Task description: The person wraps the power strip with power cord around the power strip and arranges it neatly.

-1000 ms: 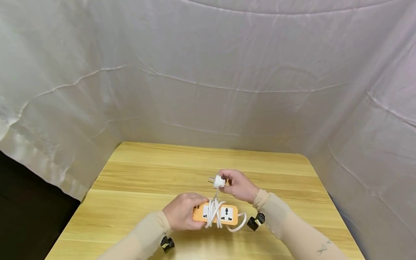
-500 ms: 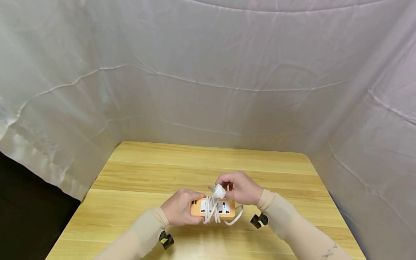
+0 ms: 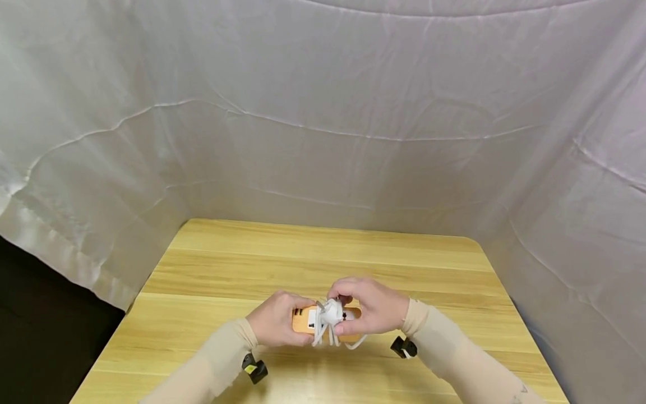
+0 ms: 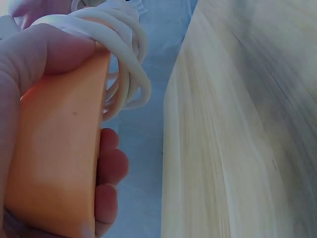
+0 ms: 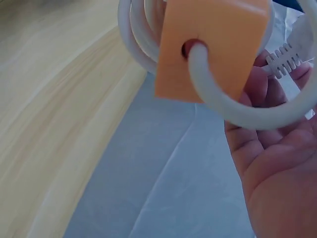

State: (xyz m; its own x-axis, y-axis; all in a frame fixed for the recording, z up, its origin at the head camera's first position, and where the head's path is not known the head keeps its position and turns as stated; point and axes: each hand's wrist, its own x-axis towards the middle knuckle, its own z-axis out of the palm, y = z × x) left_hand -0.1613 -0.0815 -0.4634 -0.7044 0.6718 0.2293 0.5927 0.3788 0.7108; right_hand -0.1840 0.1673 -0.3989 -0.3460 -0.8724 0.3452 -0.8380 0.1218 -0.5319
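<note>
An orange power strip (image 3: 303, 321) with white socket panels is held above the table, its white cord (image 4: 133, 69) wound round its middle. My left hand (image 3: 275, 321) grips the strip's left end, thumb on the near side and fingers curled round the other, as the left wrist view shows. The white plug (image 3: 331, 312) lies over the wound cord, pinched between the thumb and fingers of my right hand (image 3: 377, 306). In the right wrist view the ribbed neck (image 5: 285, 62) of the plug shows by the fingers, and a loop of cord leaves the strip's end hole.
Beneath both hands is a wood-grain table (image 3: 242, 269) with rounded far corners. Grey-white cloth (image 3: 323, 168) hangs behind it and on both sides. Small black devices (image 3: 405, 347) are strapped at the wrists.
My right hand has brought the plug down from above the strip onto the wound cord, its prongs turning. The strip has shifted slightly left and tilted, with my left hand keeping its grip.
</note>
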